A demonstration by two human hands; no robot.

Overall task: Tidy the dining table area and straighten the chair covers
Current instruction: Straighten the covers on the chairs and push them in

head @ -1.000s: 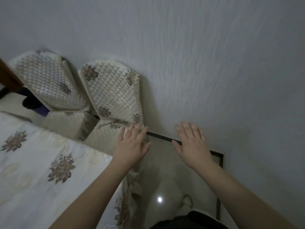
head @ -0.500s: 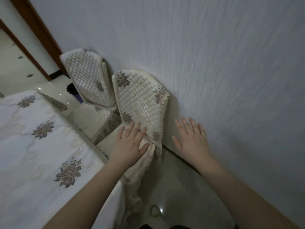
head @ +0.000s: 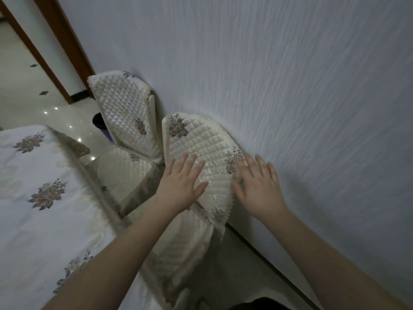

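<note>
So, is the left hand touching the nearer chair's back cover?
Cannot tell: the head view shows the left hand overlapping the nearer chair cover, but neither contact nor gap.

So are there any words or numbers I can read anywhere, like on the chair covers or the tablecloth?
None: no words, numbers, labels or signs show in this view.
Near chair cover: only quilting and flower embroidery.
Far chair cover: the same, no writing.
Tablecloth: flower patterns only.
Wall: plain texture.

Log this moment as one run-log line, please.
stage: straightening chair covers | left hand: open, over near chair cover | right hand: open, at its wall-side edge | far chair cover: untouched
</note>
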